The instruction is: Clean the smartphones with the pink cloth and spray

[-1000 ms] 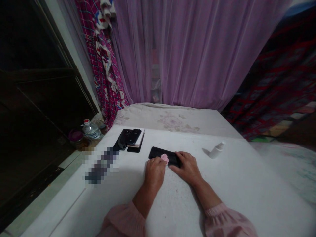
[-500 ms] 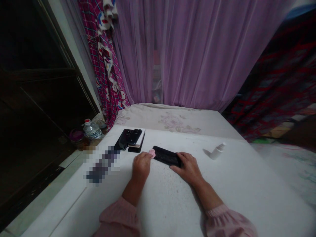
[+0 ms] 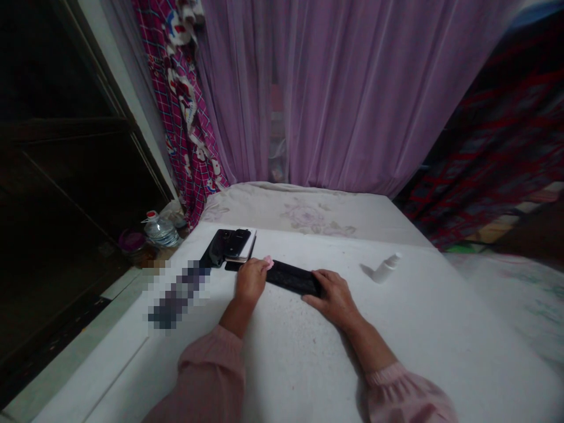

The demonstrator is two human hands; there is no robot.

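Observation:
A long, flat black rectangular object (image 3: pixel 292 277) lies on the white-covered surface (image 3: pixel 304 364); its exact kind I cannot make out. My right hand (image 3: pixel 333 295) grips its right end, thumb on the near side and fingers over the far side. Between the closed fingers of my left hand (image 3: pixel 252 281) is a small pink cloth (image 3: pixel 268 262), at the object's left end. Whether the cloth touches the object is hard to tell. Scattered dark specks lie on the white cover just below the object.
Behind my left hand sit a black phone (image 3: pixel 239 242), a white-topped stack (image 3: pixel 251 247) and other dark items. A white bottle (image 3: pixel 386 268) stands tilted in view at right. Past the left edge is a clear plastic jug (image 3: pixel 162 231). Purple curtains (image 3: pixel 352 100) hang behind.
My left hand with the pink cloth has shifted slightly left and away from me, to the black object's far left corner. My right hand keeps its grip. The view has turned slightly.

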